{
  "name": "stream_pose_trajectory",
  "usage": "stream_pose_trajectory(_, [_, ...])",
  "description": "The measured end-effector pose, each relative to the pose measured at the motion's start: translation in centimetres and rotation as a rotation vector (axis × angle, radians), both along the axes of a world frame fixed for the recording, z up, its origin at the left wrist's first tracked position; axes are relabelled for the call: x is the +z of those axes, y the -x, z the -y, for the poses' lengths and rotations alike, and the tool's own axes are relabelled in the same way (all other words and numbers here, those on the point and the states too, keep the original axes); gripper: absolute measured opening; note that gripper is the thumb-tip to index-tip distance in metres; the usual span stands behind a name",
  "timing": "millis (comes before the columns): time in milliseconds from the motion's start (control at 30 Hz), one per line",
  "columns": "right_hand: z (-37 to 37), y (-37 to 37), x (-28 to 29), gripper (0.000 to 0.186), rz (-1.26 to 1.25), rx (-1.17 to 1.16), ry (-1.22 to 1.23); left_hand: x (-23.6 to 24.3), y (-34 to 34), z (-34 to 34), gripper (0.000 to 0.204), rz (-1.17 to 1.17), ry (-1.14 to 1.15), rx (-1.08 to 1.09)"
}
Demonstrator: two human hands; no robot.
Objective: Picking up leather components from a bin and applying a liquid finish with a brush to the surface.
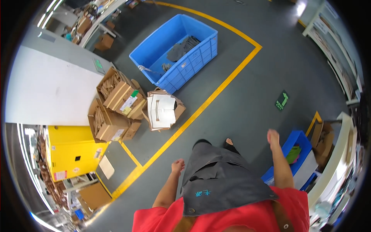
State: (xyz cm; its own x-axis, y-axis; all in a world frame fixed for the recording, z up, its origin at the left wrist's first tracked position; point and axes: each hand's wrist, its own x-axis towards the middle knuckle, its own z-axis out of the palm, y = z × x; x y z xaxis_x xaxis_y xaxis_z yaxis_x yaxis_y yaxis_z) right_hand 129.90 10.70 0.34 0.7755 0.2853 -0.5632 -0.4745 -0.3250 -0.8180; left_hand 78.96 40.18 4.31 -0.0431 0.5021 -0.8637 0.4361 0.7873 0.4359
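Holding left hand (178, 166) and right hand (273, 137) well apart

Curling both beside a gray apron (216, 181); cannot tell whether clenched, loose or grasping. Having a blue bin (296, 138) just right of the right hand and slightly nearer, green item (293, 153) inside. Facing, farther left beyond a yellow floor line (188, 121), a carton (179, 112) with white sheets (162, 110), then a large blue tub (199, 58) holding dark cloth (181, 50).

blue bin (298, 138), green item (292, 155) inside
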Motion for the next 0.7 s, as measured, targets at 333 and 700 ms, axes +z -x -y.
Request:
stream_pose_trajectory(333, [-45.6,-17.2,15.7,0.02,0.432,0.553,-0.123,-3.4,-14.2,-13.5,0.011,0.034,0.086,0.066])
stream_pose_trajectory(700, [-58.2,-26.8,12.3,0.026,0.13,0.692,0.206,2.4,-32.0,-40.0,0.025,0.305,-0.117,0.284])
